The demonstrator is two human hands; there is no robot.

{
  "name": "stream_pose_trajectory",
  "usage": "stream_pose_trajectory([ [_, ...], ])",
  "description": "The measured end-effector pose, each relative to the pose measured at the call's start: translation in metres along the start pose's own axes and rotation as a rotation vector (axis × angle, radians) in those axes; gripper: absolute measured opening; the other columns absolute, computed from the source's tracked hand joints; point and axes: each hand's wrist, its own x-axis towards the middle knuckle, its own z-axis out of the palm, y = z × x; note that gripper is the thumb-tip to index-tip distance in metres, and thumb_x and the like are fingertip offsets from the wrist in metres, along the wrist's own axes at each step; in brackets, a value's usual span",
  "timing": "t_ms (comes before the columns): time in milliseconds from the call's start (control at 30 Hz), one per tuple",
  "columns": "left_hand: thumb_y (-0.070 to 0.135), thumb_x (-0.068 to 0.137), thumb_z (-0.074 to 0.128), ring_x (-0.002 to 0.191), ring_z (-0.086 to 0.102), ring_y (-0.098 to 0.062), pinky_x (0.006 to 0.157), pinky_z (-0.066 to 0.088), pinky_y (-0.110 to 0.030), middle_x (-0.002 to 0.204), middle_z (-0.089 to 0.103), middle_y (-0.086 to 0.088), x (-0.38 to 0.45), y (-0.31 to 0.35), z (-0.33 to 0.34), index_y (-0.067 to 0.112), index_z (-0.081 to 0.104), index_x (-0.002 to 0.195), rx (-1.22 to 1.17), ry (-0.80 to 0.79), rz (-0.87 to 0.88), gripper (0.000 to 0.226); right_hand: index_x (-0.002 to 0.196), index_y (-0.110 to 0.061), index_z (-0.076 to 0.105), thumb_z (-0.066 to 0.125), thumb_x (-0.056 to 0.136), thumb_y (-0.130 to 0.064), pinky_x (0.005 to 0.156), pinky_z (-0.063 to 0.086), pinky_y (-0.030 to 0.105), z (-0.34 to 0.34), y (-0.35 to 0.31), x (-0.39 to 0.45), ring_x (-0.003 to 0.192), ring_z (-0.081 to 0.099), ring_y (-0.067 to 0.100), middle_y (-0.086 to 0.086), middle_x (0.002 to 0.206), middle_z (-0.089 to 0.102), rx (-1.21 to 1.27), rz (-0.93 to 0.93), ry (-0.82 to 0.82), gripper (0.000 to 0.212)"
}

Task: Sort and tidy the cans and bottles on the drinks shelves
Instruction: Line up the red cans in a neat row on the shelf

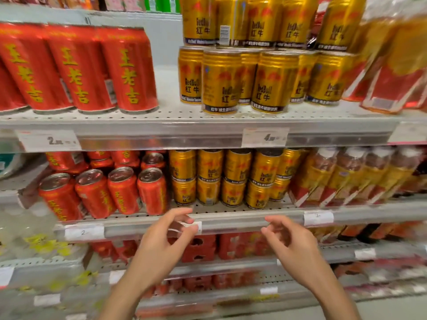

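Observation:
Tall red cans point(78, 68) stand in a row on the upper shelf point(161, 125), left side. Gold cans point(275, 82) are stacked two high to their right. On the middle shelf point(231, 221) more red cans point(122, 190) lean at the left and stacked gold cans point(233, 179) fill the centre. My left hand point(165, 239) and my right hand point(291, 241) hover in front of the middle shelf's edge, fingers loosely curled, holding nothing. Neither hand touches a can.
Shrink-wrapped bottle packs with red and yellow labels point(360, 179) fill the right of both shelves. Red cartons point(201, 248) sit on the lower shelves. Price tags point(265, 137) hang on the shelf rails. A gap of bare shelf lies between the upper red and gold cans.

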Motion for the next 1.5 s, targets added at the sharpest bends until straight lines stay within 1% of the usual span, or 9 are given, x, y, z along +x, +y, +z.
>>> stream_pose_trajectory([
  [167, 0.035, 0.092, 0.07, 0.09, 0.071, -0.008, 0.08, 0.054, -0.026, 0.102, 0.071, 0.018, 0.001, 0.02, 0.048, 0.041, 0.065, 0.113, 0.037, -0.01, 0.012, 0.023, 0.116, -0.031, 0.067, 0.067, 0.095, -0.032, 0.065, 0.05, 0.017, -0.043, 0.027, 0.007, 0.076, 0.064, 0.005, -0.012, 0.086, 0.069, -0.042, -0.027, -0.01, 0.021],
  [300, 0.032, 0.091, 0.071, 0.09, 0.07, -0.01, 0.082, 0.055, -0.027, 0.103, 0.071, 0.018, 0.005, 0.031, 0.062, 0.039, 0.065, 0.114, 0.018, -0.002, 0.021, 0.024, 0.115, -0.034, 0.065, 0.065, 0.096, -0.036, 0.062, 0.047, 0.015, -0.063, 0.031, 0.01, 0.075, 0.062, 0.002, -0.012, 0.086, 0.068, -0.077, 0.002, -0.016, 0.02],
  [500, 0.031, 0.09, 0.072, 0.096, 0.069, -0.004, 0.088, 0.054, -0.026, 0.101, 0.071, 0.023, 0.026, 0.051, 0.046, 0.042, 0.065, 0.113, 0.012, 0.028, 0.16, 0.027, 0.116, -0.039, 0.062, 0.061, 0.096, -0.043, 0.07, 0.047, 0.012, -0.081, 0.003, 0.02, 0.086, 0.058, -0.007, -0.021, 0.094, 0.065, -0.199, -0.054, 0.043, 0.021],
  [833, 0.042, 0.088, 0.067, 0.093, 0.069, -0.005, 0.076, 0.051, -0.012, 0.096, 0.073, 0.018, 0.057, 0.137, -0.02, 0.034, 0.068, 0.116, 0.057, 0.209, 0.511, 0.029, 0.118, -0.032, 0.066, 0.063, 0.092, -0.04, 0.074, 0.048, 0.009, -0.136, -0.12, 0.059, 0.09, 0.062, -0.007, -0.023, 0.101, 0.066, -0.221, -0.468, 0.351, 0.028],
  [1000, 0.042, 0.085, 0.072, 0.097, 0.062, -0.009, 0.071, 0.056, -0.025, 0.109, 0.061, 0.006, 0.1, 0.169, -0.041, 0.025, 0.06, 0.127, 0.198, 0.42, 0.627, 0.047, 0.125, -0.02, 0.063, 0.062, 0.091, -0.042, 0.094, 0.04, 0.017, -0.144, -0.176, 0.103, 0.11, 0.052, 0.005, -0.007, 0.118, 0.061, -0.347, -0.724, 0.446, 0.04],
  [1100, 0.063, 0.079, 0.071, 0.121, 0.05, -0.016, 0.097, 0.053, -0.038, 0.128, 0.049, -0.001, 0.126, 0.18, -0.044, 0.025, 0.048, 0.139, 0.353, 0.477, 0.601, 0.074, 0.139, -0.022, 0.054, 0.062, 0.089, -0.054, 0.111, 0.04, 0.035, -0.141, -0.196, 0.131, 0.13, 0.045, 0.015, -0.003, 0.137, 0.052, -0.499, -0.772, 0.335, 0.06],
  [1167, 0.074, 0.073, 0.067, 0.135, 0.038, -0.018, 0.112, 0.038, -0.035, 0.141, 0.039, -0.002, 0.134, 0.187, -0.043, 0.031, 0.042, 0.144, 0.373, 0.438, 0.526, 0.087, 0.149, -0.028, 0.042, 0.06, 0.088, -0.063, 0.117, 0.037, 0.046, -0.138, -0.203, 0.145, 0.14, 0.037, 0.016, -0.003, 0.15, 0.043, -0.597, -0.758, 0.213, 0.072],
  [1300, 0.077, 0.066, 0.068, 0.148, 0.027, -0.016, 0.119, 0.031, -0.04, 0.157, 0.019, 0.01, 0.141, 0.197, -0.045, 0.044, 0.039, 0.145, 0.292, 0.279, 0.408, 0.09, 0.153, -0.034, 0.036, 0.06, 0.09, -0.06, 0.119, 0.034, 0.047, -0.139, -0.209, 0.16, 0.144, 0.036, 0.016, -0.006, 0.157, 0.039, -0.654, -0.773, 0.074, 0.073],
  [1500, 0.074, 0.069, 0.07, 0.141, 0.031, -0.006, 0.115, 0.031, -0.033, 0.155, 0.019, 0.019, 0.144, 0.197, -0.052, 0.048, 0.044, 0.142, 0.281, 0.218, 0.428, 0.081, 0.152, -0.033, 0.041, 0.065, 0.091, -0.047, 0.114, 0.041, 0.041, -0.148, -0.209, 0.169, 0.138, 0.042, 0.01, -0.011, 0.152, 0.044, -0.609, -0.805, 0.011, 0.066],
])
